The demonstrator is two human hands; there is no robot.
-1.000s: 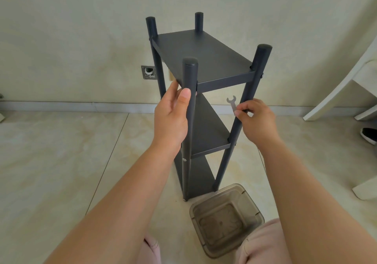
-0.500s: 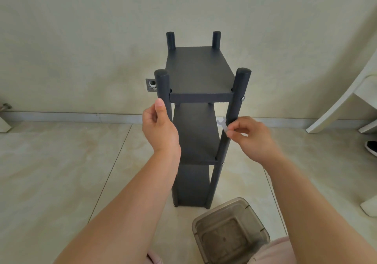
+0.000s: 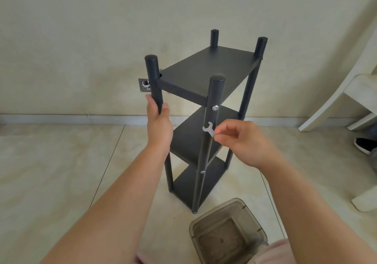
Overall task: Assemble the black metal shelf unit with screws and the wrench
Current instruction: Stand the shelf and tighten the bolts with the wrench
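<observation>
Bare floor [image 3: 51, 172] left of shelf unit [image 3: 206, 70]; bin [image 3: 228, 233] crowds near right; white chair [image 3: 346, 92] blocks far right.

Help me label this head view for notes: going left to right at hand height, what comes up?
Left hand on the shelf unit's post → wrench → right hand → white chair → black shoe.

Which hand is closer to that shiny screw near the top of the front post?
The right hand. It pinches the small wrench just below the screw on the same post. The left hand grips the other near post, off to the screw's left.
</observation>
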